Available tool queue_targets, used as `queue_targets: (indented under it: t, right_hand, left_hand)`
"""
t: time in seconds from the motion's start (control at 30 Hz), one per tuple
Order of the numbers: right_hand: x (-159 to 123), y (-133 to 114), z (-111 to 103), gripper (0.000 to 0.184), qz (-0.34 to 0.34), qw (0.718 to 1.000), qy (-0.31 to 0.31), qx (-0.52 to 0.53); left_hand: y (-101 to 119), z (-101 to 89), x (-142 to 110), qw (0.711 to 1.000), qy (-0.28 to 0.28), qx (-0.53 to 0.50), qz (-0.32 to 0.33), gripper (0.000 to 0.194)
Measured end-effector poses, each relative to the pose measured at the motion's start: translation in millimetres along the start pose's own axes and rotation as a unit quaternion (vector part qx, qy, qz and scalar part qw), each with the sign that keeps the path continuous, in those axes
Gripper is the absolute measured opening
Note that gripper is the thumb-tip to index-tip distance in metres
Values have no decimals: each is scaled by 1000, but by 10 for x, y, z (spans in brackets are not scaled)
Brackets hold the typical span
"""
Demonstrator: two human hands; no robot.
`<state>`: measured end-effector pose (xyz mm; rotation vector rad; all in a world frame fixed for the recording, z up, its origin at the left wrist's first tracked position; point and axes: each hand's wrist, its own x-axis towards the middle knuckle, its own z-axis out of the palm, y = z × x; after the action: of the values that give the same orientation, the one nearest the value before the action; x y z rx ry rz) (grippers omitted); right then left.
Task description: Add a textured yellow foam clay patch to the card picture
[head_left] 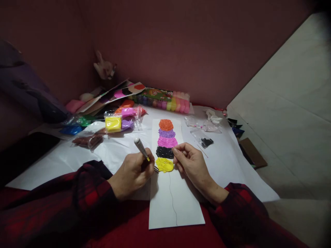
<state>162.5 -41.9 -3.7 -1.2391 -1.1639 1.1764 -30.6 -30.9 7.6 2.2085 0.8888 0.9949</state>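
My left hand (137, 174) is closed around a fork (141, 150) with a pale handle pointing up. Its metal tines touch the left edge of a yellow clay patch (164, 165), which has grooves on its left part and a smoother right end. My right hand (192, 167) has thumb and forefinger pinched beside the black clay patch (164, 152); whatever they hold, if anything, is hidden. Both patches sit on a long white card (161, 203). Above them run grooved pink (167, 142), purple (167, 133) and orange clay patches (166, 124). A thin wavy line descends from the yellow one.
Bagged clay, including a yellow block (113, 124) and brown clay (88, 140), lies at left. A clay pack (165, 100) stands at the back by the wall. Right of the card are a bag with black clay (207, 142) and a thin stick (202, 151). White sheeting (232, 168) covers the surface.
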Motion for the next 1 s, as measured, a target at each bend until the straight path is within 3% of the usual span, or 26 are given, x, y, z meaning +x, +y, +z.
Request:
queue_targets:
  t: [0.3, 0.57, 0.8, 1.0]
  right_hand:
    - [3, -7, 0, 17, 6, 1000, 2, 3]
    - [-1, -1, 2, 18, 7, 1000, 1, 11]
    - [3, -2, -4, 18, 7, 1000, -4, 6]
    - [3, -1, -5, 18, 5, 1000, -1, 9]
  left_hand:
    - [10, -59, 8, 1000, 7, 12, -21, 13]
    - [-4, -26, 2, 998, 52, 13, -23, 12]
    - [14, -62, 30, 999, 29, 44, 3, 12]
    - [-11, -42, -3, 997, 67, 31, -19, 11]
